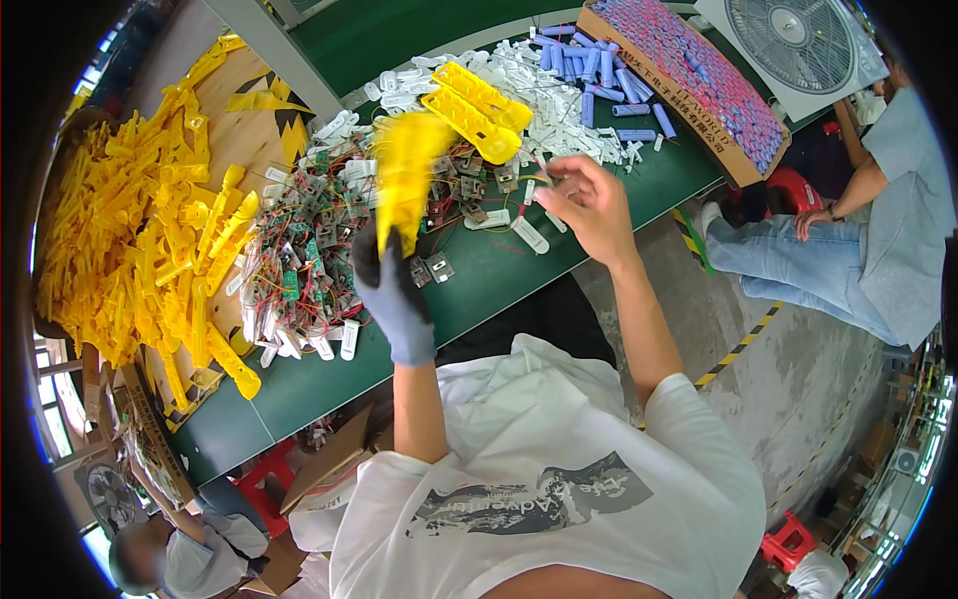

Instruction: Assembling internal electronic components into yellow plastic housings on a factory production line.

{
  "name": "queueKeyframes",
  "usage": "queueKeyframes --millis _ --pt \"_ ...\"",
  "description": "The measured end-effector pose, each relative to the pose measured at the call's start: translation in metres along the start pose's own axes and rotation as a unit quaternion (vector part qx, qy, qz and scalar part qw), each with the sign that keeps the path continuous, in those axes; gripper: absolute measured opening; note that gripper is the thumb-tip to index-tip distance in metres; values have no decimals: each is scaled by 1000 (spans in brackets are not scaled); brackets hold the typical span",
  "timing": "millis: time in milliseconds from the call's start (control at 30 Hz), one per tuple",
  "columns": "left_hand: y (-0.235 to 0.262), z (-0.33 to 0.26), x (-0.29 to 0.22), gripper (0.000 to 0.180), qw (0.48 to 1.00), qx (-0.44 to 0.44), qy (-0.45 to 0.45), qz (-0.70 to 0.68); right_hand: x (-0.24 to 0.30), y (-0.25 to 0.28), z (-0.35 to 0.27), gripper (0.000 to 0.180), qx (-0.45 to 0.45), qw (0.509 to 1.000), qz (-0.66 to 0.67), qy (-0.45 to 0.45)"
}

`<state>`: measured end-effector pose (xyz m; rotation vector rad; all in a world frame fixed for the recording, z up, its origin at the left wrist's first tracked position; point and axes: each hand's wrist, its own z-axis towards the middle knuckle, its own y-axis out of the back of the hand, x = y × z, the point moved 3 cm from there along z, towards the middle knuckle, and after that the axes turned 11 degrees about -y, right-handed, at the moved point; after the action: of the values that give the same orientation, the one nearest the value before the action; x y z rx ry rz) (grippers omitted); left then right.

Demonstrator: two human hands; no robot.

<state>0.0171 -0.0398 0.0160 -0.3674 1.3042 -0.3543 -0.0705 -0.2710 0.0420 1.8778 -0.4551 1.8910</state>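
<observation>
My left hand [392,290], in a grey glove, grips a yellow plastic shell [409,170] by its lower end; the shell stands upright and is smeared by motion. To the right, my bare right hand [589,205] is raised over the table with thumb and fingers drawn together. Thin wires [534,178] reach its fingertips, but what they pinch is too small to tell. Two yellow shells [479,110] with moulded compartments lie open side up beyond my hands. Beneath and left of the left hand spreads a heap of small circuit boards with wires [309,230].
Yellow plastic parts [150,220] are piled at left. White plastic pieces [569,125] and loose purple battery cells [599,70] lie at the back, beside a cardboard box of cells [738,165]. A fan [793,40] stands far right. A seated person [838,230] is at right, another [205,554] lower left.
</observation>
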Motion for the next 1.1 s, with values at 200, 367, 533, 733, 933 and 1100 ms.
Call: queueKeyframes --millis 200,367,533,733,933,1100 --pt "-7 -42 -39 33 980 -45 119 -152 51 -45 43 32 128 982 134 27" --pt "-21 -76 -23 56 832 63 312 -455 89 -54 13 44 166 948 256 89" --pt "-36 -63 -29 70 825 40 286 -486 73 -44 -33 56 260 929 232 127" --pt "-22 -41 -29 55 844 46 228 -484 52 -19 -79 52 394 910 47 117" --pt "-34 -41 -42 43 921 240 156 -263 -9 -23 -81 57 308 902 299 -52" --pt "-28 -49 -44 37 930 353 60 87 8 -40 -67 42 179 979 94 14"
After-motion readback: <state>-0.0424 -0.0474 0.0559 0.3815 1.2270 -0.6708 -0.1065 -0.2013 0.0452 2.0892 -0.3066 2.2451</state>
